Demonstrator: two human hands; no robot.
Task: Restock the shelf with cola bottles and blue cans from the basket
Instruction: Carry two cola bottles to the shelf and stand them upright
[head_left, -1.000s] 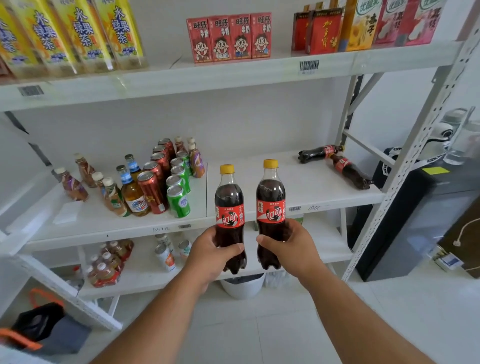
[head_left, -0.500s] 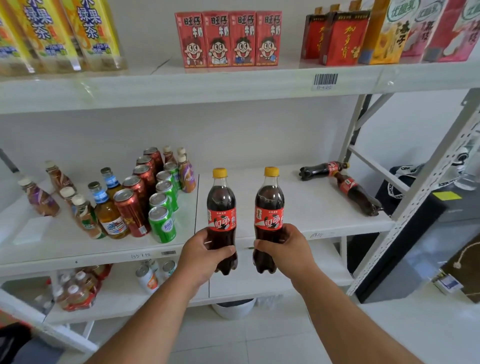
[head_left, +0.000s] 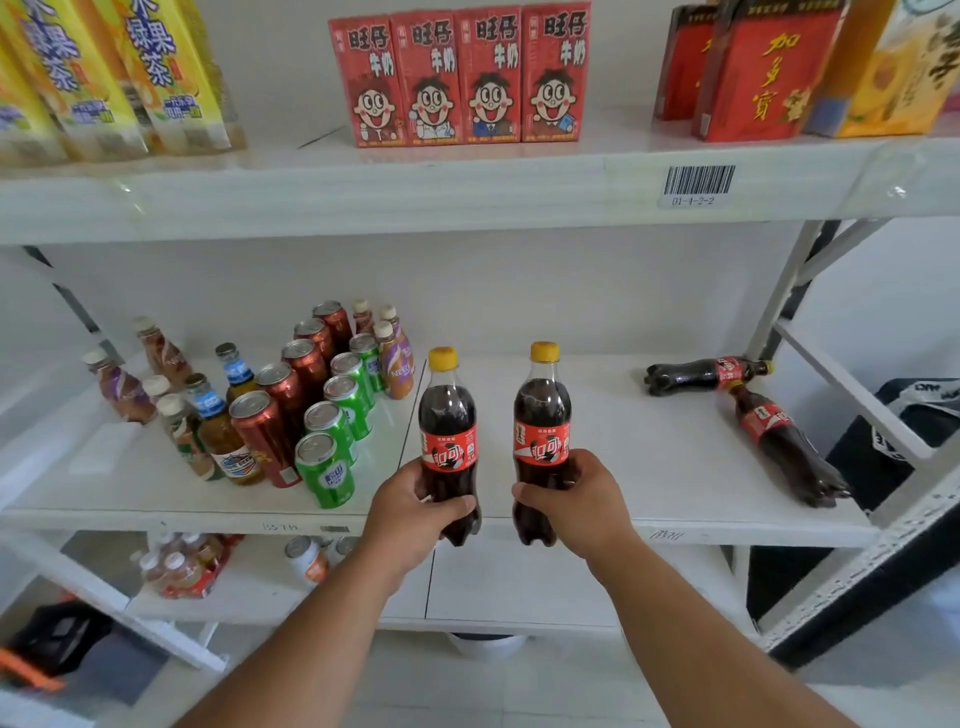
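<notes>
My left hand (head_left: 415, 512) is curled round the lower body of one cola bottle (head_left: 448, 441), and my right hand (head_left: 576, 501) is wrapped the same way round a second cola bottle (head_left: 542, 436); both stand upright with yellow caps, side by side but apart, their bases at the front lip of the middle shelf (head_left: 597, 457). Behind them the white board lies open as far as the back wall. To the left the green cans (head_left: 332, 441) and copper-red cans (head_left: 283, 405) stand just beside my left bottle, so that side is tight; to the right, two more cola bottles (head_left: 769, 415) lie on their sides well apart from my hands, near the slanted upright. Overhead, the upper shelf edge with its barcode label (head_left: 697, 184) leaves room above the caps. My palms and the bottles' far sides are hidden, the lower shelf is partly covered by my forearms, and the dark basket (head_left: 57, 644) on the floor at bottom left is cut off and blurry. Compared with half a second ago, I have come closer: the shelf fills more of my view and the bottles sit nearer its edge.
</notes>
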